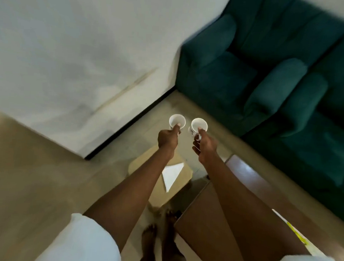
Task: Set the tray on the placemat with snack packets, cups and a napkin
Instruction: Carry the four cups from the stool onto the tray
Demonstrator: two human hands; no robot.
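Observation:
I hold two white cups out in front of me, above the floor. My left hand (167,139) grips the left cup (176,120) at its near side. My right hand (205,146) holds the right cup (199,124) by its handle; this cup has a dark print on its side. Both cups look empty. Below my arms lies a tan tray (181,182) or low surface with a white folded napkin (170,175) on it, partly hidden by my left forearm. I cannot make out a placemat or snack packets.
A teal sofa (279,76) fills the upper right. A brown table (240,172) stands under my right arm, with a white and yellow item (295,229) at its far edge. A white wall (71,55) with a black skirting is on the left. My bare feet (161,235) stand on the beige floor.

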